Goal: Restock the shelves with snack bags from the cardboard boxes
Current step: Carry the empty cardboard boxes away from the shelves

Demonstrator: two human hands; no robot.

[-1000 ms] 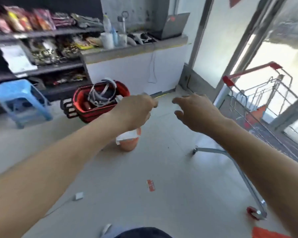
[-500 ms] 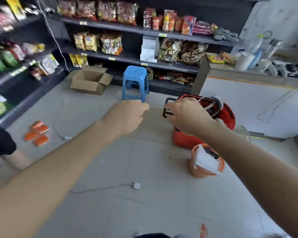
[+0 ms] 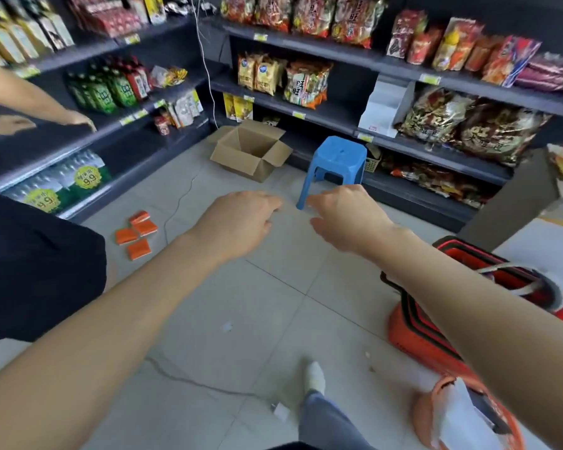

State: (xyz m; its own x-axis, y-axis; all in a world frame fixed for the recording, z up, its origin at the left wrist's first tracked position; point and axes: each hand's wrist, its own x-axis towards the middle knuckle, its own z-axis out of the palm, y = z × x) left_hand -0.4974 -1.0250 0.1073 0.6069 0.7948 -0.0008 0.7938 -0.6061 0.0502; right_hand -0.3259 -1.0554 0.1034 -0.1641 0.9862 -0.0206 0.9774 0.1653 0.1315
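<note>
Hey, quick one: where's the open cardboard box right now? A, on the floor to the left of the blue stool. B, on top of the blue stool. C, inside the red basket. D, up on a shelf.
A: the cardboard box sits open on the floor, left of the blue stool.

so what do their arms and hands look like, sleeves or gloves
The left forearm and right forearm are bare to the frame edge, no sleeves in view. The left hand and right hand wear no gloves; no watch, ring or bracelet shows.
</note>
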